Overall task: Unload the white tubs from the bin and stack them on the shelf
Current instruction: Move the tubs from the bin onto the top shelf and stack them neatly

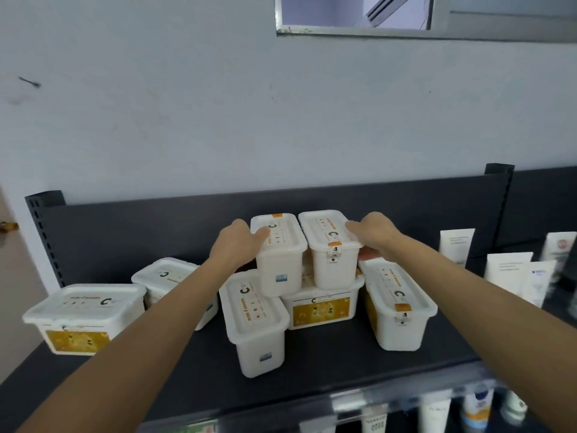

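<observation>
A pale wall [281, 120] fills the upper view, with the lower edge of a metal-framed window [356, 17] at the top. Below it stands a dark shelf [327, 367] with a dark back panel [156, 223] and slotted uprights at either end.

Seven white tubs are on the shelf. At far left sits a wide tub [84, 317] with a yellow label on its front; a second tub [168, 282] lies just behind it, partly hidden by the left forearm. At the centre, a tub with a yellow front label [321, 307] forms the base of a stack. A front centre tub [256, 320] stands beside it on the shelf deck, end toward the camera. A right-hand tub [396, 304] stands against the other side of the stack. Two upper tubs rest on top, side by side and touching: the upper left tub [279, 254] and the upper right tub [331, 248].

The left hand [237, 245] grips the outer side of the upper left tub, thumb on its lid. The right hand [374, 235] grips the outer side of the upper right tub, fingers over the lid edge.

White tubes [456, 245] stand at the right of the shelf. Further products [474, 407] show blurred on the level below.
</observation>
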Motion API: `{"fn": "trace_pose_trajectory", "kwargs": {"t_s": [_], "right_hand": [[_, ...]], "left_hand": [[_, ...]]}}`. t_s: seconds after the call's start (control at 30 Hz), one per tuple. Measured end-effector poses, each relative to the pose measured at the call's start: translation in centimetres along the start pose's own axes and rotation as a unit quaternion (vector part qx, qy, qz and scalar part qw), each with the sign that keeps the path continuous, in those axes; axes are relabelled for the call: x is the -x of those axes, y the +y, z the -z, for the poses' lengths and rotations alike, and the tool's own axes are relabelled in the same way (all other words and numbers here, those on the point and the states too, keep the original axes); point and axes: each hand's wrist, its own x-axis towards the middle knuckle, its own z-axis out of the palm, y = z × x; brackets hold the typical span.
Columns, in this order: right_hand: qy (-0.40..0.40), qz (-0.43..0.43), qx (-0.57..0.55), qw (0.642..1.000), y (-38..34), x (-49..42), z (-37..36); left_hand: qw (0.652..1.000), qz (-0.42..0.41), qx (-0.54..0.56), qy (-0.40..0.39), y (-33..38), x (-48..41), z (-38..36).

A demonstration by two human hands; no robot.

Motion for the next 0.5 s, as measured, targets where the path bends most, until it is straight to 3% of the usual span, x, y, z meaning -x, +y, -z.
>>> {"fn": "trace_pose_trajectory", "kwargs": {"t_s": [0.23, 0.37, 0.5], "right_hand": [[0.088, 0.114, 0.043, 0.989, 0.3, 4.2, 2.2], [0.110, 0.151, 0.046, 0.981, 1.9, 8.7, 4.4], [0.134, 0.125, 0.025, 0.983, 5.7, 12.5, 7.1]], "left_hand": [[0.964, -0.193, -0.088, 0.162, 2.6, 6.4, -0.9], [0.953, -0.258, -0.049, 0.152, 4.9, 10.2, -3.0], [0.951, -0.293, 0.035, 0.087, 6.6, 14.3, -6.6]]}}
